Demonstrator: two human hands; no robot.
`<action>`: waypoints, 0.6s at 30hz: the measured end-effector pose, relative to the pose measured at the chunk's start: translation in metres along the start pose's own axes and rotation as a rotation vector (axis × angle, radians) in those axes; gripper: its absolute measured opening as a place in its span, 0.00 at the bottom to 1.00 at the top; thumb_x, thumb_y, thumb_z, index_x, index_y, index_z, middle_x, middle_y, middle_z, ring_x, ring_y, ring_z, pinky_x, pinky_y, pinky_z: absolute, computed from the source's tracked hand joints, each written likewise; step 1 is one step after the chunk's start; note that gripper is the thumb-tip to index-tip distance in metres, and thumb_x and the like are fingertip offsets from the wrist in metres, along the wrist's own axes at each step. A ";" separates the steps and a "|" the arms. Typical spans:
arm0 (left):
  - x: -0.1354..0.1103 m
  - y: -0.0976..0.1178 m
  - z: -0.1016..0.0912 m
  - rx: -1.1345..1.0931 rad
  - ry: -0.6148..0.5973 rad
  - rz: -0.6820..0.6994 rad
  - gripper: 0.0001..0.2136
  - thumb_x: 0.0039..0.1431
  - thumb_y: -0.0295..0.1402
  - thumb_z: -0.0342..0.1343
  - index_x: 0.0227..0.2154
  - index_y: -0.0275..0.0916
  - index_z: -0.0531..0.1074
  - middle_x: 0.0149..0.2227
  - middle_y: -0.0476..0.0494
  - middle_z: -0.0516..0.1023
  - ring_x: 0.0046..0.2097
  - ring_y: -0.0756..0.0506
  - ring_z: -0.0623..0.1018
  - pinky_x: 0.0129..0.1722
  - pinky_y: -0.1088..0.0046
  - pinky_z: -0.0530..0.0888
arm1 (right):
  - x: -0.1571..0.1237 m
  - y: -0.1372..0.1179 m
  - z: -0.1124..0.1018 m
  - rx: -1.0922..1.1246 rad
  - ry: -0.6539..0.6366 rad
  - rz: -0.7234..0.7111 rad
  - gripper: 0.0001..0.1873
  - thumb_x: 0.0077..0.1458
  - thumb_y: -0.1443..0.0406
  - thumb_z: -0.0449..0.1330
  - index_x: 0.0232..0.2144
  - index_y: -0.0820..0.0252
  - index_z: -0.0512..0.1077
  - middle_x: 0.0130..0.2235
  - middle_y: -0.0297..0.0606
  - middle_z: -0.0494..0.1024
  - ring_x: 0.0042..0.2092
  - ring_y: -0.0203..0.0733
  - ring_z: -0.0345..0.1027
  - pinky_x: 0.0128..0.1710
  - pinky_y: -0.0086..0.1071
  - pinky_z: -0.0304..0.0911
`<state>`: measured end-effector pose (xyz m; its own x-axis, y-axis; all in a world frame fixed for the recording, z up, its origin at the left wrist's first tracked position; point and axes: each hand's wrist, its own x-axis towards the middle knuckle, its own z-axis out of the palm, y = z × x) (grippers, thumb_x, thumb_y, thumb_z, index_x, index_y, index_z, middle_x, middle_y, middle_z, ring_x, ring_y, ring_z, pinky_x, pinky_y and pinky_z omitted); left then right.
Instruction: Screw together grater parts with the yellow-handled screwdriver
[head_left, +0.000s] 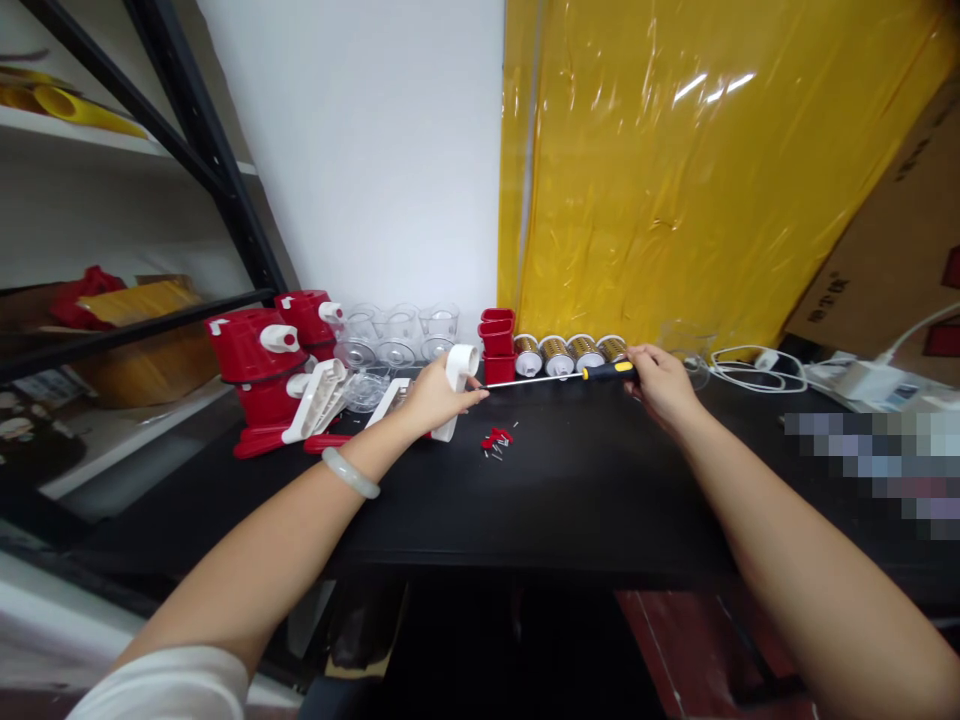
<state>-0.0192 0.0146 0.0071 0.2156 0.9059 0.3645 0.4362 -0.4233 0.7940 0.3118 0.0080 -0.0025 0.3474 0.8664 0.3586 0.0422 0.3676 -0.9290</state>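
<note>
My left hand (431, 398) is closed around a white crank handle (458, 372), holding it just above the black table (570, 490). My right hand (660, 382) grips the black and yellow handle of a long screwdriver (559, 377), whose thin shaft points left toward the white handle. A small pile of red caps and screws (496, 440) lies on the table between my hands. A pale bangle (349, 473) sits on my left wrist.
Red grinder bodies (259, 375) and more white handles (319, 400) stand at the left. Clear cups (397, 335), stacked red tubs (497, 345) and several metal drums (570, 352) line the back. Cables and a white adapter (855, 380) lie right, under yellow sheeting (697, 170).
</note>
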 end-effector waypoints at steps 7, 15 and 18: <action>-0.001 -0.002 -0.001 0.066 -0.082 0.019 0.20 0.45 0.32 0.66 0.42 0.37 0.68 0.32 0.46 0.81 0.30 0.46 0.79 0.32 0.70 0.75 | -0.002 -0.007 -0.001 -0.066 0.021 0.028 0.10 0.48 0.59 0.61 0.22 0.57 0.69 0.15 0.27 0.63 0.15 0.31 0.54 0.13 0.25 0.48; -0.009 0.013 -0.002 0.325 -0.270 0.154 0.13 0.48 0.31 0.63 0.37 0.38 0.70 0.33 0.46 0.81 0.35 0.43 0.80 0.34 0.69 0.72 | 0.007 0.004 -0.009 -0.400 0.109 0.002 0.09 0.50 0.60 0.58 0.22 0.58 0.68 0.12 0.27 0.62 0.16 0.34 0.56 0.17 0.27 0.50; -0.012 0.014 0.002 0.415 -0.301 0.206 0.11 0.50 0.33 0.62 0.37 0.39 0.71 0.35 0.46 0.80 0.35 0.42 0.79 0.33 0.69 0.70 | 0.006 0.013 -0.005 -0.438 0.072 0.010 0.10 0.53 0.58 0.58 0.25 0.58 0.69 0.15 0.28 0.66 0.18 0.34 0.58 0.19 0.27 0.53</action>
<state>-0.0140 -0.0021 0.0129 0.5463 0.7864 0.2884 0.6537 -0.6156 0.4402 0.3188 0.0164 -0.0133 0.4132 0.8379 0.3566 0.4265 0.1680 -0.8888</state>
